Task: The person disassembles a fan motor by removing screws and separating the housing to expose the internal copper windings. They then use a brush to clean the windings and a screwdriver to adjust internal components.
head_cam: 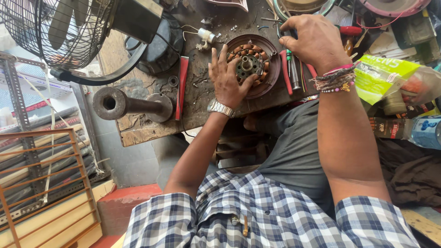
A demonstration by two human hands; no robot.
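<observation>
A round fan motor stator (pixel 257 55) with copper windings and a brown housing lies on the worn wooden workbench (pixel 151 131). My left hand (pixel 226 76) rests flat on its left side, fingers spread, a metal watch on the wrist. My right hand (pixel 314 39), with bead and thread bracelets on the wrist, is curled over tools at the stator's right edge; a green-handled screwdriver (pixel 289 57) and red-handled pliers (pixel 285 73) lie just below it. Whether the fingers grip a tool is hidden.
A dark metal pipe stand (pixel 124 104) lies on the bench's left, beside a red flat tool (pixel 182 85). A wire fan guard (pixel 55 32) and black motor housing (pixel 156 46) are at the upper left. A green bag (pixel 381 76) and bottle (pixel 420 131) sit right.
</observation>
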